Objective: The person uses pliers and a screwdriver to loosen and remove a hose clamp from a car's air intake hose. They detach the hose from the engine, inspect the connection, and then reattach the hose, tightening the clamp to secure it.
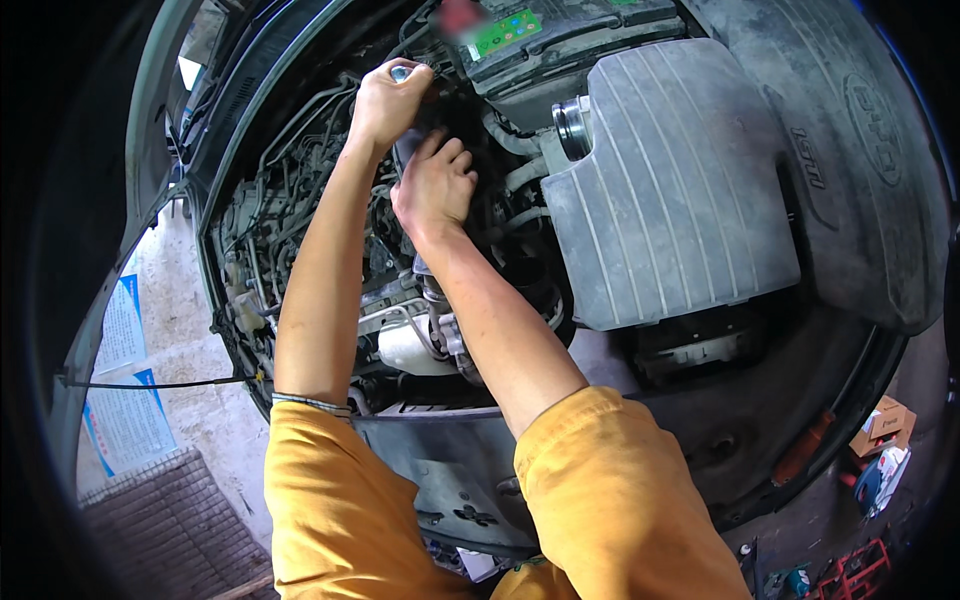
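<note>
Two hands [415,140] — deep in engine bay [330,250]

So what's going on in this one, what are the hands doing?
A person in yellow sleeves leans over a car's open engine bay. The left hand is closed around a small metal piece deep in the bay, near the battery. The right hand rests just below it, fingers pressed on a dark part; what that part is cannot be made out. A large grey ribbed air-box cover sits to the right, untouched.
</note>
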A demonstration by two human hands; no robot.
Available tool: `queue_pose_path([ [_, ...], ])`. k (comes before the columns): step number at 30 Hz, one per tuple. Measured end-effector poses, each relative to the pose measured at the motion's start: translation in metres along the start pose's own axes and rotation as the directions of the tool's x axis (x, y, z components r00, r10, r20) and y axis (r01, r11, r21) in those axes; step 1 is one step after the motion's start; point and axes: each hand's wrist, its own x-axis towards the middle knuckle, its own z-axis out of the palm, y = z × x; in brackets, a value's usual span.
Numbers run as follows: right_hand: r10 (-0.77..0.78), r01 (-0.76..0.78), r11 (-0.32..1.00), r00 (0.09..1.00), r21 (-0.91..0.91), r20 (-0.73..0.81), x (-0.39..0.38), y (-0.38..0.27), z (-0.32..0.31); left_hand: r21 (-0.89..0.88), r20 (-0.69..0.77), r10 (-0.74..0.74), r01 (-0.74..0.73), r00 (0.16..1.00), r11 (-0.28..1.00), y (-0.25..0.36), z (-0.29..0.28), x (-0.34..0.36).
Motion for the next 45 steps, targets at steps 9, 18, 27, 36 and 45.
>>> queue_pose_path([
  [9,-0.023,0.023,1.000,1.000,-0.017,0.010,-0.003,-0.003,-0.003,0.148,0.374,0.222,-0.294,0.900,0.944,0.004,-0.010,0.024],
  [18,-0.026,0.025,0.998,1.000,-0.050,-0.006,-0.002,0.001,-0.004,0.203,0.537,0.241,-0.401,0.808,0.893,0.017,-0.012,0.029],
  [27,-0.022,0.021,0.998,1.000,-0.054,-0.013,0.001,0.002,-0.003,0.189,0.560,0.290,-0.460,0.776,0.868,0.012,-0.019,0.022],
  [36,-0.019,0.020,0.999,1.000,-0.042,0.014,0.000,0.000,-0.001,0.064,0.295,0.247,-0.277,0.923,0.959,0.002,-0.008,0.022],
  [45,-0.015,0.016,0.998,1.000,-0.056,0.026,0.001,0.001,0.000,0.070,0.045,0.006,-0.009,0.999,0.998,0.007,0.003,0.015],
])
